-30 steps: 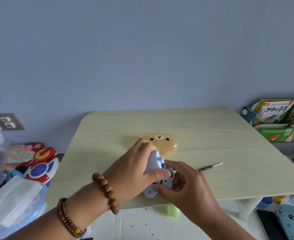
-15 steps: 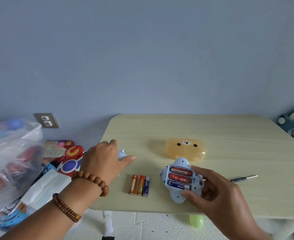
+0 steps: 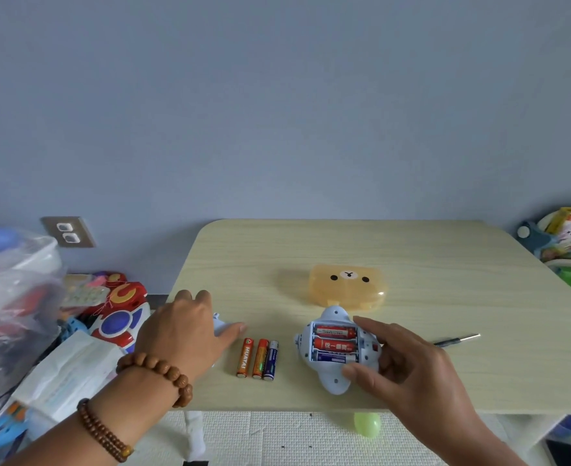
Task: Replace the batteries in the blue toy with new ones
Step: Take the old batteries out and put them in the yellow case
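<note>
Since the blue toy (image 3: 332,380) lies belly-up near the front edge of the table (image 3: 378,247) w/ its bay open and three cells (image 3: 336,344) seated in it, the step in hand looks like the swap itself. R hand (image 3: 412,364) grips the toy, thumb on the near edge and forefinger on the far one, so the body is pinned flat and the bay is clear from above. L hand (image 3: 180,331) lies over the pale-blue batt. cover (image 3: 221,326) at the left, thumb stretched toward the loose batteries (image 3: 259,358). Can't tell whether it pinches the cover or merely rests on it. Those three lie side by side btwn cover and toy, apart from both. Which set is fresh I can't tell, so check before mixing. To do it well, lift each cell out from the spring end, one at a time. Park spent ones well away from the fresh row. Match +/- to the marks in the bay and press till each sits level. Leave the cover and the small screwdriver (image 3: 457,339), just right of the toy, within reach for closing up.
</note>
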`<act>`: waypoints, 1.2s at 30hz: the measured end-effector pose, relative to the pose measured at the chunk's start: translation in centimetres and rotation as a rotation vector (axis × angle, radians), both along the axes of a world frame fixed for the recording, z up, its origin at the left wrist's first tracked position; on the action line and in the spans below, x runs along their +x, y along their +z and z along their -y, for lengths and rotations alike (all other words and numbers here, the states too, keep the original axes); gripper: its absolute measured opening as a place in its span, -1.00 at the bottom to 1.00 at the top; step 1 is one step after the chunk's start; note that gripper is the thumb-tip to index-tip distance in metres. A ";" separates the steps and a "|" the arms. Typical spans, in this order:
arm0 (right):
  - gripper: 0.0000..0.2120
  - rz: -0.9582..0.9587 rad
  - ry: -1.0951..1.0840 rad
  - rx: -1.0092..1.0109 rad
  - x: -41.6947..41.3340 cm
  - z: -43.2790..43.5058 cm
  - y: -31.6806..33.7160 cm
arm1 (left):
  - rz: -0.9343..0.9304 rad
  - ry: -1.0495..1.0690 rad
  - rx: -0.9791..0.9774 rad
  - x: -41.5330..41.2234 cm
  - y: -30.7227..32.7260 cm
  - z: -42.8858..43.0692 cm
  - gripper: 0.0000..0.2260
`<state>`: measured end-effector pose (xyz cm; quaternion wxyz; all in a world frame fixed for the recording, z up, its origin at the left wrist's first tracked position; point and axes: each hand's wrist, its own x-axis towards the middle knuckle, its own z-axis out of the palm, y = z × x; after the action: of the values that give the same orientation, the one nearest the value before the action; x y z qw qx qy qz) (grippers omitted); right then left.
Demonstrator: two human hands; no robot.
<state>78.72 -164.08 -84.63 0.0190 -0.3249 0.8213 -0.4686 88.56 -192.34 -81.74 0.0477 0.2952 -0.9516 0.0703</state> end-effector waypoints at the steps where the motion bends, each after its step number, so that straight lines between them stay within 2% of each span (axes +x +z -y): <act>1: -0.48 0.012 0.005 0.002 0.0 0.0 0.0 | 0.002 -0.007 0.004 0.0 -0.1 0.0 -0.38; 7: -0.45 0.042 0.023 0.016 0.1 0.0 0.2 | 0.009 -0.016 0.034 -0.1 -0.3 0.5 -0.37; 11: -0.30 -0.045 0.035 0.109 0.2 0.2 1.1 | -0.005 -0.007 -0.007 -0.3 0.7 0.5 -0.35; 13: -0.22 -0.064 0.043 0.146 0.1 0.1 1.6 | -0.077 -0.048 -0.055 -0.7 1.6 0.7 -0.36; 15: -0.25 -0.102 0.022 0.162 -0.4 0.0 2.5 | -0.196 -0.157 -0.045 -1.4 2.3 0.6 -0.38; 17: -0.35 -0.162 -0.053 0.144 -1.9 -0.1 3.8 | -0.282 -0.309 0.053 -2.6 2.6 0.4 -0.40; 20: -0.31 -0.291 -0.128 0.189 -6.0 0.6 5.3 | -0.361 -0.487 0.359 -5.3 2.2 0.4 -0.38; 23: -0.22 -0.272 0.042 0.494 -9.5 2.4 5.1 | -0.332 -0.541 0.546 -7.8 1.2 0.5 -0.30; 26: -0.13 -0.180 0.152 0.618 -11.1 4.2 4.1 | -0.265 -0.540 0.660 -9.2 0.2 0.2 -0.17; 31: -0.25 -0.202 0.136 0.576 -12.2 5.6 4.3 | -0.232 -0.539 0.844 -10.3 0.1 -0.1 0.10; 33: -0.30 -0.171 0.174 0.482 -12.2 6.0 5.3 | -0.262 -0.552 0.940 -10.6 0.5 -0.2 0.10; 36: -0.27 -0.216 0.244 0.424 -11.7 6.6 6.9 | -0.325 -0.554 1.074 -11.1 0.7 -0.6 0.00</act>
<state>67.01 -170.65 -77.69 0.0550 -0.4583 0.8532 -0.2429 77.47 -191.78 -81.08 0.0532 0.0270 -0.8761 -0.4785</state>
